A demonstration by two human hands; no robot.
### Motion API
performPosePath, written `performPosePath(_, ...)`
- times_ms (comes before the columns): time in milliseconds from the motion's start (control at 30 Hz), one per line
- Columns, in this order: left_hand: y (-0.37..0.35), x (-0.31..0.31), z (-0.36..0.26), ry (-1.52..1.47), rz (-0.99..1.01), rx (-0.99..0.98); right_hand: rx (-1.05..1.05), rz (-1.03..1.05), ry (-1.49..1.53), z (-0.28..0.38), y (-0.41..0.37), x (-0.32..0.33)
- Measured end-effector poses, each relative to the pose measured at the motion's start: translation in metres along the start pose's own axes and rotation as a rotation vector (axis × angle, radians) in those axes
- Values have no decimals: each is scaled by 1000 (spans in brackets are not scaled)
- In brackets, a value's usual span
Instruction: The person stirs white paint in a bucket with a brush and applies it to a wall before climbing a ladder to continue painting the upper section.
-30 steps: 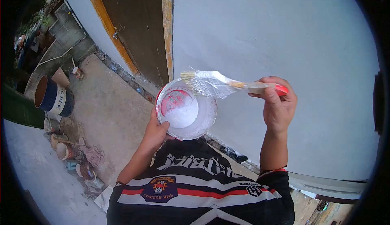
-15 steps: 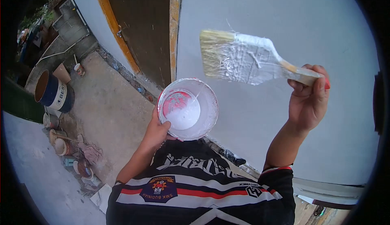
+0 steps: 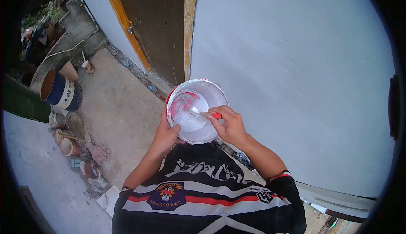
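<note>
My left hand (image 3: 167, 133) grips the rim and side of a paint bucket (image 3: 216, 91), thumb over the edge. White paint (image 3: 186, 122) lies at the bottom, with red and grey patches showing on one side. My right hand (image 3: 229, 126) is closed around the red-tipped handle of a paintbrush (image 3: 202, 112), just over the bucket's right rim. The brush points down into the bucket; its bristles cannot be made out from here.
A pale painted wall (image 3: 292, 73) rises on the right, beside a brown door (image 3: 154, 27) with a yellow frame. On the concrete floor (image 3: 114, 107) at left stand a blue drum (image 3: 63, 91), several small buckets and a mop head (image 3: 100, 153).
My right hand has come down and left from in front of the wall, bringing the paintbrush into the bucket. The bucket stays in my left hand in nearly the same place.
</note>
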State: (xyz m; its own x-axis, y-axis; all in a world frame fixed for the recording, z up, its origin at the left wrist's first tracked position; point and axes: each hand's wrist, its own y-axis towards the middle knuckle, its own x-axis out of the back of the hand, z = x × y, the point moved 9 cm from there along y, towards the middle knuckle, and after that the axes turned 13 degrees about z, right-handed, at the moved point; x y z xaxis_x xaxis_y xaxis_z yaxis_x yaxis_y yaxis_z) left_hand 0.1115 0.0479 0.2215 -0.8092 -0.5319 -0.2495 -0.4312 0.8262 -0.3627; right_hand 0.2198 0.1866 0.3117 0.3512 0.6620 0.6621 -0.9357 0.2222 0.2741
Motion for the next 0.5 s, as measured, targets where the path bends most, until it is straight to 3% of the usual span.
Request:
performPosePath(133, 1, 6, 6, 0, -28, 3, 52, 31, -44, 0, 5, -10)
performPosePath(233, 3, 7, 8, 3, -30, 13, -82, -1, 25, -13, 7, -8)
performPosePath(500, 5, 7, 9, -35, -18, 13, -94, 16, 62, -20, 12, -11)
